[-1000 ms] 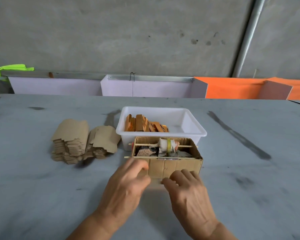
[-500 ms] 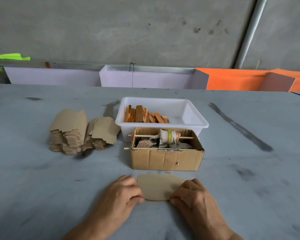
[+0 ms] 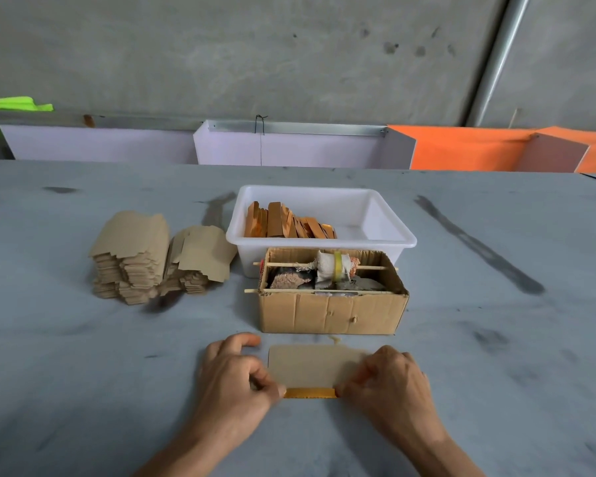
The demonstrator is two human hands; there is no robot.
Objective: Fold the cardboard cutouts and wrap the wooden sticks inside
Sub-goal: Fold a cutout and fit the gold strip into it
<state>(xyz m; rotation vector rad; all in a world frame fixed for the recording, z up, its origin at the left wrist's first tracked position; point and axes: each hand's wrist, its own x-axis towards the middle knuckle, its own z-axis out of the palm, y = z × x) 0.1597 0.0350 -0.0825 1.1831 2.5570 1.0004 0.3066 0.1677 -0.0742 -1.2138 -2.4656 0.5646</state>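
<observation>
A tan cardboard cutout (image 3: 312, 364) lies flat on the grey table in front of me. An orange wooden stick (image 3: 309, 393) shows along its near edge. My left hand (image 3: 234, 376) pinches the cutout's left end with curled fingers. My right hand (image 3: 389, 376) pinches its right end. A stack of more cutouts (image 3: 135, 256) sits at the left. More orange wooden sticks (image 3: 286, 223) lean inside a white tub (image 3: 386, 235) behind.
A brown cardboard box (image 3: 331, 311) stands just beyond the cutout, holding cloth scraps and a cloth roll on a thin rod. Purple and orange panels line the table's far edge below a concrete wall.
My hands drew the cutout back from the brown box toward me. An orange stick now shows at its near edge, between my two thumbs.
</observation>
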